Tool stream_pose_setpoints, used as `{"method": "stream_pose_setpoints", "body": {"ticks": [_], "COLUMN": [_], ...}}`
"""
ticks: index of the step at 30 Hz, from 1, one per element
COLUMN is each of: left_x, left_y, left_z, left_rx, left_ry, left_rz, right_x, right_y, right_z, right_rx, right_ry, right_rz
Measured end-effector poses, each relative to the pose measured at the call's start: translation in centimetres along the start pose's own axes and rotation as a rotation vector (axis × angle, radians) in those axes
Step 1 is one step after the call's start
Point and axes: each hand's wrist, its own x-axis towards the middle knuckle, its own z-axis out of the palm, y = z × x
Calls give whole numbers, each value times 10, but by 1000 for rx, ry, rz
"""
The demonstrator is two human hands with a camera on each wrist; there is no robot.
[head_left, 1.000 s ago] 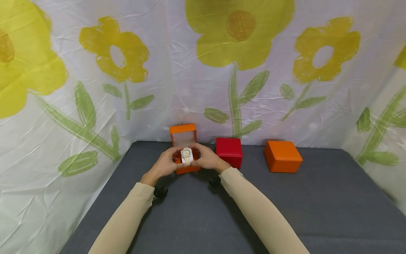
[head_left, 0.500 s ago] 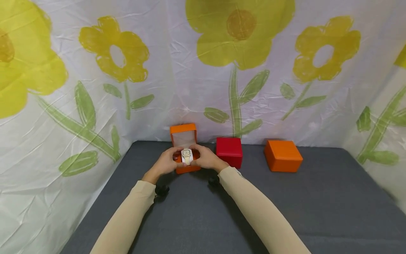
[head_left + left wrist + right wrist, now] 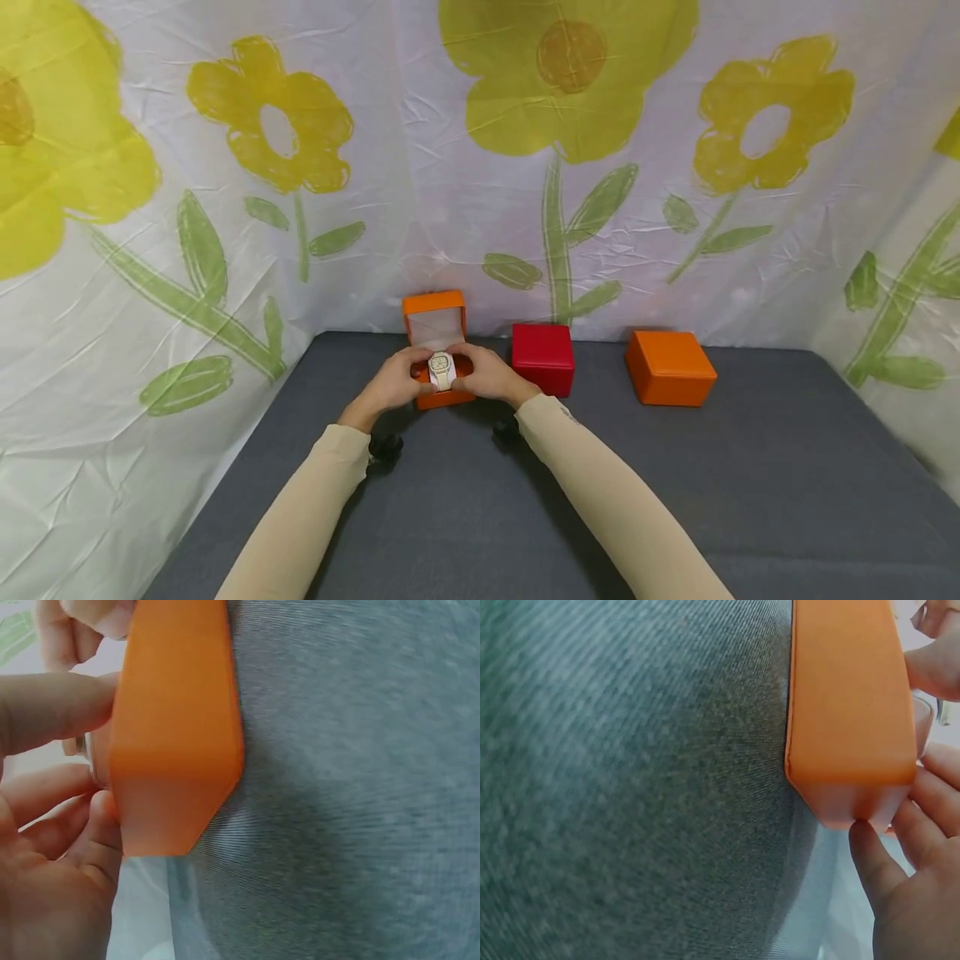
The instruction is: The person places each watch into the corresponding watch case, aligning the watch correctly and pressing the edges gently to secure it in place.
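A cream wristwatch (image 3: pixel 439 363) wrapped on a white cushion sits low in the open orange watch box (image 3: pixel 445 402), whose pale-lined lid stands raised behind it. From its left side my left hand (image 3: pixel 392 381) holds the watch on its cushion between thumb and fingers. My right hand (image 3: pixel 491 374) grips it from the right in the same way. In the left wrist view, fingertips of my left hand (image 3: pixel 60 847) lie at the side and rim of the box (image 3: pixel 176 697). One finger of my right hand (image 3: pixel 922 877) touches the box's side wall (image 3: pixel 855 799) in the right wrist view.
A closed red box (image 3: pixel 542 358) stands just right of my right hand. Farther right is a closed orange box (image 3: pixel 670 368). All rest on a dark grey cloth-covered table (image 3: pixel 465 517), with a flower-printed curtain (image 3: pixel 420 183) close behind. Black wrist devices (image 3: pixel 386 448) hang under my wrists.
The watch on its cushion has sunk slightly and tilted a little within the box, both hands moving with it. The boxes stay where they were.
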Motion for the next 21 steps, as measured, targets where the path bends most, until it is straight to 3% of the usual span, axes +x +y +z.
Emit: {"method": "stream_pose_setpoints", "body": {"ticks": [6,11,15,21], "left_x": [-7,-17,-24,-25], "left_y": [2,2,0,-5], "left_z": [1,0,-1,-1], "left_rx": [-38,-39,-46,-93], "left_ry": [62,116,103,56], "left_rz": [-21,-81,-127,-190], "right_x": [2,3,5,15], "right_y": [-3,-17,-33,-46], "right_z": [-5,-21,-38,-57], "right_rx": [-21,11,35,-85], "right_ry": [18,96,189,269], "right_rz": [-10,-25,-10,16]}}
